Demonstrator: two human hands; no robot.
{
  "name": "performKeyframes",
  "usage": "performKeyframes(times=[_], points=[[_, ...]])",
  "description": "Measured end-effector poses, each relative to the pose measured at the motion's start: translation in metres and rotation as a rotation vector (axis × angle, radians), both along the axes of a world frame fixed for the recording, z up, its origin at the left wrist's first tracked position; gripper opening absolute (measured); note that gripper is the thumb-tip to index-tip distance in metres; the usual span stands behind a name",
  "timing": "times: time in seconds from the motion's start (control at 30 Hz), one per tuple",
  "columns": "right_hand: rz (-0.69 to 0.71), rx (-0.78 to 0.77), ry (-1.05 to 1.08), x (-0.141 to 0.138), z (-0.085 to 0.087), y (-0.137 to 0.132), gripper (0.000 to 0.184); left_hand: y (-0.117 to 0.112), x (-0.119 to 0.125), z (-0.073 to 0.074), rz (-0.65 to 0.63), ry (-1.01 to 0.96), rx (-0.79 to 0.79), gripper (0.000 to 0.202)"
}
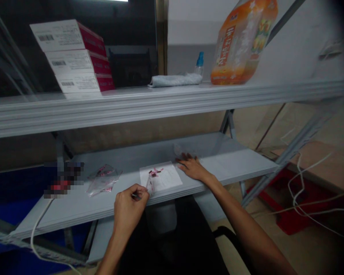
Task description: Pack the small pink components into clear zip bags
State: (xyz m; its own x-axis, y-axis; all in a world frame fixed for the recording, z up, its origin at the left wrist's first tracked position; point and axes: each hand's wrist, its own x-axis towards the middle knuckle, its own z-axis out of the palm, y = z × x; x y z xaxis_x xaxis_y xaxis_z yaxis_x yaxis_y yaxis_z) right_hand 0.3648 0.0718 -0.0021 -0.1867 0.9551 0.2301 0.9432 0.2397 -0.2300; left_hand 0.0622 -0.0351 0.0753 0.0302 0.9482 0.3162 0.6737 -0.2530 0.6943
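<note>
My left hand [130, 204] pinches a small clear plastic packet [150, 185] with pink marks at the near edge of the grey metal shelf [223, 162]. A thin, dark-tipped item shows between its fingers, too small to name. A white paper sheet [161, 177] lies on the shelf, with a pink-and-dark item [155, 172] on it. My right hand [190, 167] rests flat and open just beyond the sheet's right corner, beside a clear plastic bag [185, 149]. Further left lies a clear bag with pink print [103, 180].
Above my hands, a higher shelf [166, 100] carries stacked red-and-white boxes [73, 55], a blue-capped bottle [199, 65], a folded grey cloth [175, 80] and an orange package [242, 44]. A white cable [37, 235] hangs at the left; a red stool [289, 202] stands at the right.
</note>
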Motion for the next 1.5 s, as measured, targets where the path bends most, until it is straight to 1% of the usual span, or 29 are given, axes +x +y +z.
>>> performKeyframes(times=[0.1, 0.17, 0.23, 0.27, 0.33, 0.4, 0.43, 0.47, 0.5, 0.57, 0.63, 0.67, 0.73, 0.8, 0.87, 0.9, 0.93, 0.97, 1.0, 1.07, 1.13, 1.17, 1.2, 1.27, 1.3, 1.37, 1.43, 1.5], points=[[0.038, 0.079, 0.007, 0.020, -0.004, -0.013, 0.039, -0.001, 0.000, 0.003, 0.001, -0.009, -0.009, 0.019], [0.075, 0.179, 0.025, 0.025, -0.001, -0.024, 0.034, -0.001, 0.000, 0.003, 0.001, -0.022, -0.019, 0.020], [0.095, 0.295, 0.085, 0.027, 0.007, -0.034, 0.031, 0.000, -0.001, 0.004, -0.007, -0.036, -0.026, 0.020], [0.081, 0.357, 0.129, 0.028, 0.012, -0.038, 0.032, 0.000, -0.002, 0.004, -0.013, -0.040, -0.029, 0.020], [-0.007, 0.468, 0.213, 0.031, 0.022, -0.042, 0.036, 0.000, -0.003, 0.005, -0.021, -0.045, -0.028, 0.020], [-0.116, 0.516, 0.242, 0.035, 0.029, -0.043, 0.039, 0.000, -0.006, 0.006, -0.016, -0.050, -0.015, 0.020], [-0.145, 0.503, 0.228, 0.037, 0.030, -0.044, 0.040, 0.000, -0.007, 0.007, -0.009, -0.054, -0.007, 0.020], [-0.144, 0.465, 0.197, 0.037, 0.030, -0.045, 0.040, 0.000, -0.009, 0.008, -0.004, -0.059, 0.000, 0.020], [-0.114, 0.408, 0.154, 0.035, 0.027, -0.046, 0.040, 0.000, -0.010, 0.009, -0.002, -0.063, 0.003, 0.020], [-0.019, 0.280, 0.074, 0.028, 0.017, -0.052, 0.039, -0.001, -0.012, 0.010, 0.000, -0.073, 0.007, 0.020], [0.035, 0.197, 0.046, 0.018, 0.004, -0.060, 0.032, -0.002, -0.014, 0.011, -0.008, -0.089, 0.013, 0.019], [0.035, 0.185, 0.057, 0.013, -0.002, -0.064, 0.029, -0.002, -0.015, 0.012, -0.010, -0.098, 0.016, 0.019], [0.018, 0.204, 0.117, 0.007, -0.010, -0.072, 0.030, -0.002, -0.016, 0.012, -0.007, -0.110, 0.017, 0.019], [0.000, 0.274, 0.210, 0.010, -0.010, -0.076, 0.032, -0.003, -0.018, 0.013, 0.004, -0.115, 0.016, 0.019], [-0.058, 0.399, 0.297, 0.021, -0.002, -0.072, 0.035, -0.003, -0.019, 0.013, 0.015, -0.124, 0.022, 0.018], [-0.112, 0.476, 0.320, 0.028, 0.002, -0.067, 0.036, -0.003, -0.020, 0.014, 0.023, -0.128, 0.026, 0.017], [-0.167, 0.537, 0.320, 0.036, 0.007, -0.061, 0.038, -0.003, -0.021, 0.014, 0.031, -0.133, 0.031, 0.017], [-0.219, 0.563, 0.297, 0.044, 0.011, -0.054, 0.039, -0.003, -0.022, 0.014, 0.035, -0.138, 0.038, 0.017], [-0.248, 0.547, 0.249, 0.051, 0.014, -0.046, 0.039, -0.004, -0.023, 0.015, 0.036, -0.141, 0.044, 0.017], [-0.245, 0.382, 0.084, 0.060, 0.015, -0.033, 0.039, -0.003, -0.024, 0.014, 0.029, -0.147, 0.056, 0.017], [-0.231, 0.226, -0.093, 0.062, 0.013, -0.024, 0.045, -0.002, -0.025, 0.013, 0.021, -0.147, 0.061, 0.017], [-0.223, 0.184, -0.170, 0.061, 0.012, -0.021, 0.046, -0.002, -0.026, 0.013, 0.021, -0.147, 0.059, 0.017], [-0.214, 0.166, -0.232, 0.060, 0.010, -0.019, 0.044, -0.002, -0.025, 0.012, 0.018, -0.147, 0.055, 0.017], [-0.187, 0.168, -0.306, 0.059, 0.010, -0.017, 0.033, -0.001, -0.024, 0.012, 0.013, -0.149, 0.048, 0.017], [-0.174, 0.184, -0.308, 0.060, 0.011, -0.016, 0.030, -0.001, -0.024, 0.012, 0.013, -0.148, 0.045, 0.017], [-0.162, 0.256, -0.246, 0.067, 0.014, -0.014, 0.029, -0.001, -0.022, 0.013, 0.016, -0.141, 0.043, 0.018], [-0.175, 0.372, -0.139, 0.077, 0.020, -0.012, 0.030, -0.002, -0.022, 0.013, 0.022, -0.131, 0.042, 0.017], [-0.217, 0.502, -0.029, 0.088, 0.025, -0.008, 0.033, -0.002, -0.022, 0.014, 0.022, -0.129, 0.035, 0.017]])
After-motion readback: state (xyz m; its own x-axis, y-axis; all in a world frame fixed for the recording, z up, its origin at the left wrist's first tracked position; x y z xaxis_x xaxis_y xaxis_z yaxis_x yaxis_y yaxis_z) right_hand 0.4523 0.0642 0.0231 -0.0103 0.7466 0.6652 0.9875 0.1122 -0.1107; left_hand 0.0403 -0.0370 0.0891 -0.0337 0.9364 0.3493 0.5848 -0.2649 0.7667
